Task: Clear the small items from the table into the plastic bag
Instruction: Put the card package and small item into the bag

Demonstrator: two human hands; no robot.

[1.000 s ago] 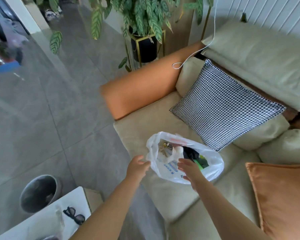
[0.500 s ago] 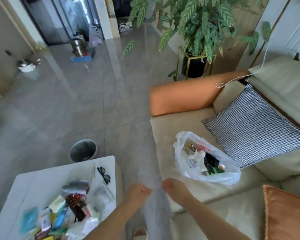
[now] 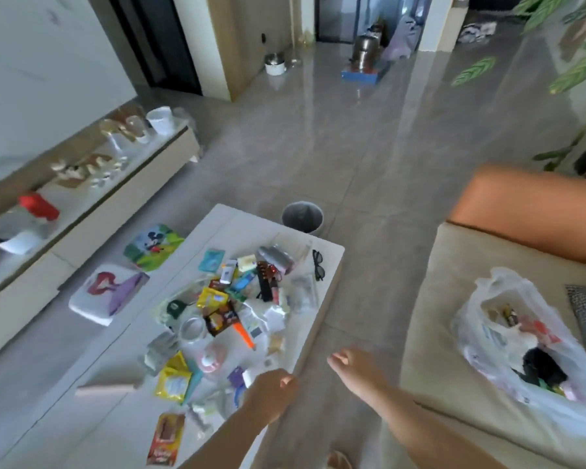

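Covering the white table (image 3: 322,265), small items (image 3: 237,299) above grey floor (image 3: 369,157).

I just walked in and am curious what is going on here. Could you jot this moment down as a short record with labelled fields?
Place: living room, white table beside a beige sofa
On table: heap of small packets, black glasses, pink round item
Plastic bag: on the sofa, open, partly filled
Left hand: over the table's near edge, holding nothing
Right hand: over the floor between table and sofa, empty
Floor: grey bin past the table
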